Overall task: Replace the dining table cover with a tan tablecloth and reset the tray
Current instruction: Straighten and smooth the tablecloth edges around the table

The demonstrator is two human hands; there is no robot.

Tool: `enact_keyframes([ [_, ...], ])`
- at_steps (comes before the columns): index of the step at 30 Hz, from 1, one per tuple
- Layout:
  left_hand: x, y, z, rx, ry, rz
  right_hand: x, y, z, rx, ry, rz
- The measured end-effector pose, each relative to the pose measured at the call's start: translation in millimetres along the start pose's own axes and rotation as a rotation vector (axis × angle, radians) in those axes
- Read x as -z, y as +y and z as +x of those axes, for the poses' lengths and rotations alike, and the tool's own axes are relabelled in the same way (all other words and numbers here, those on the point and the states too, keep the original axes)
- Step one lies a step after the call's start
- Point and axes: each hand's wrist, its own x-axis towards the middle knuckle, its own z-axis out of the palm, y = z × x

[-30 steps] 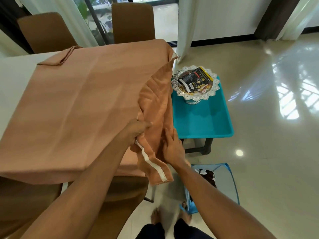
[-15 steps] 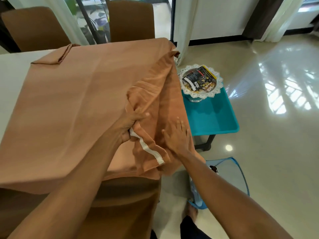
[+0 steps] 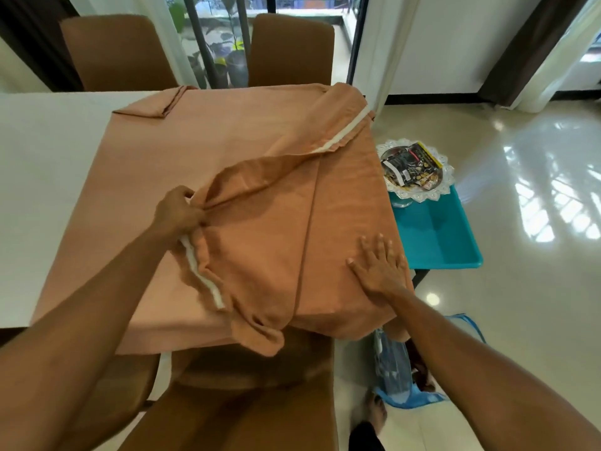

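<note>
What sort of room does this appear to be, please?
Most likely a home dining room: a dining table half covered by a tan tablecloth, upholstered brown chairs drawn up to it, and curtained glass doors onto a planted outdoor area.

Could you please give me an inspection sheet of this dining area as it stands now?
Surface: white table, left part bare.
Job's things: tan tablecloth partly unfolded over the right end; silver tray of packets on a teal stand beside the table.
Clutter: blue bag on the floor.
Grips: left hand clutching a bunched fold; right hand flat on the cloth.
Cables: nothing seen.
Surroundings: brown chairs, curtains, glossy tiles.
</note>
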Motion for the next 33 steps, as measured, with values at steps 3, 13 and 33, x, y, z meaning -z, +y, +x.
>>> enact_keyframes([
  [3, 3.1, -23.0, 9.1, -0.024, 0.04, 0.155, 6.2, -5.4, -0.4, -0.026, -0.019, 0.002],
  [13, -136.3, 14.3, -23.9, -0.323, 0.032, 0.372, 30.8, -52.0, 44.6, 0.148, 0.176, 0.127],
  [33, -285.7, 242.6, 213.0, -0.427, 0.099, 0.418, 160.2, -58.8, 398.8, 0.246, 0.335, 0.175],
])
